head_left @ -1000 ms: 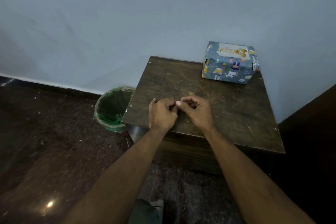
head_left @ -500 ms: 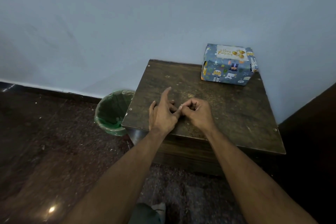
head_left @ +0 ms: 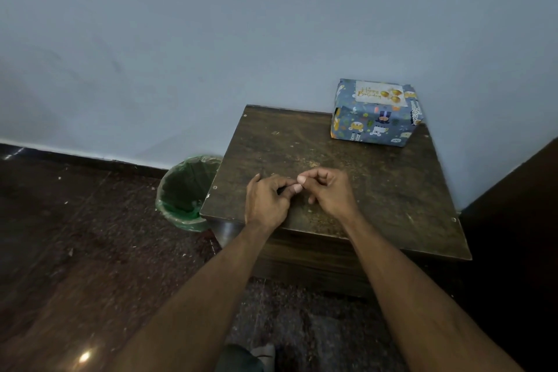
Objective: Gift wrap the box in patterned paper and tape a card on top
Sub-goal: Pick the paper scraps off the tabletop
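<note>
wrapped box (head_left: 374,118) is seen at the far right corner of the wooden table (head_left: 392,190), close to the blue wall (head_left: 211,39); whether it touches the wall cannot be told. box is covered in blue patterned paper with small cartoon figures. a white card (head_left: 379,93) reading "happy birthday" with gold balloons lies flat on the box top. tape on the card cannot be made out. a strip of a different black-and-white print shows at the box's right end.

both hands are held low over the near middle of the table, well apart from the box. left hand (head_left: 265,202) is seen from the back, fingers curled inward, thumb tip meeting the right hand's thumb. right hand (head_left: 329,190) is also curled, thumb and forefinger brought together at the tips. fingertips of the two hands are touching each other at the centre. whether anything small is pinched between them cannot be told; nothing clear is visible there. both forearms are bare and reach in from the bottom edge.

table top is dark, scratched and speckled with dust or crumbs. a bin with a green liner (head_left: 187,193) stands on the dark floor (head_left: 75,251) just beside the table's left edge. a dark panel (head_left: 519,220) is seen at the right edge.
</note>
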